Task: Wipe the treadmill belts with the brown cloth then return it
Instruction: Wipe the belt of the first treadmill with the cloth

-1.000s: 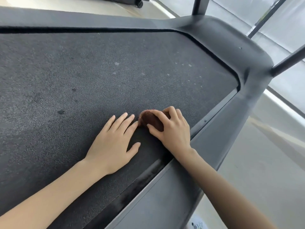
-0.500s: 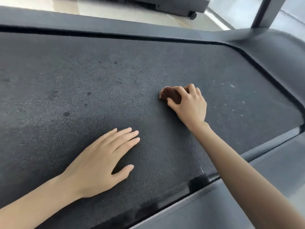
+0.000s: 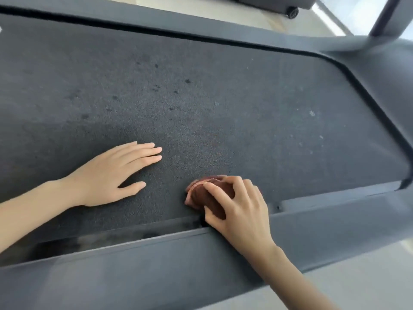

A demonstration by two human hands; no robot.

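Brown cloth bunched on treadmill belt, close to its near edge, clutched under curled right hand. Left hand just beside, flat on belt, fingers spread, holding nothing.

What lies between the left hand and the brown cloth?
Only bare treadmill belt separates the left hand from the brown cloth, seen in the head view.

Single head view, close above treadmill belt, facing steeply down
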